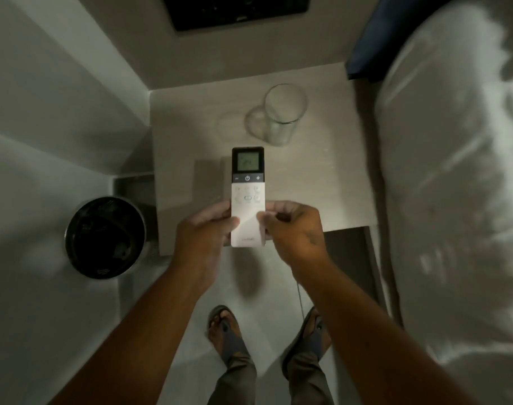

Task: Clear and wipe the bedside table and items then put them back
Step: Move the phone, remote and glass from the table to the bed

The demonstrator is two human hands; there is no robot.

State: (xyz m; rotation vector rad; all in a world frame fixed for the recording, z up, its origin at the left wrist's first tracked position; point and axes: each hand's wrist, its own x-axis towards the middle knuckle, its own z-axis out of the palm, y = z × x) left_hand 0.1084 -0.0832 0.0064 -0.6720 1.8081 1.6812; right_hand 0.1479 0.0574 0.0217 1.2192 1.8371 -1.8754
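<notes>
Left hand (204, 229) and right hand (296, 229) both pinching lower half of white remote (247, 197), thumbs on its face, fingers behind. Remote held flat above near edge of surface (185, 135), screen end toward far edge. Empty glass (281, 115) upright near far right corner. Black bin (104, 238) on floor beside left edge. Bed (454, 171) along right edge.

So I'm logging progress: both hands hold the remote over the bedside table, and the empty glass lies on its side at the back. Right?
Not quite. The head view shows the glass standing upright on the bedside table, not on its side. The rest holds: the left hand and right hand hold the remote over the table, and the glass looks empty.
</notes>
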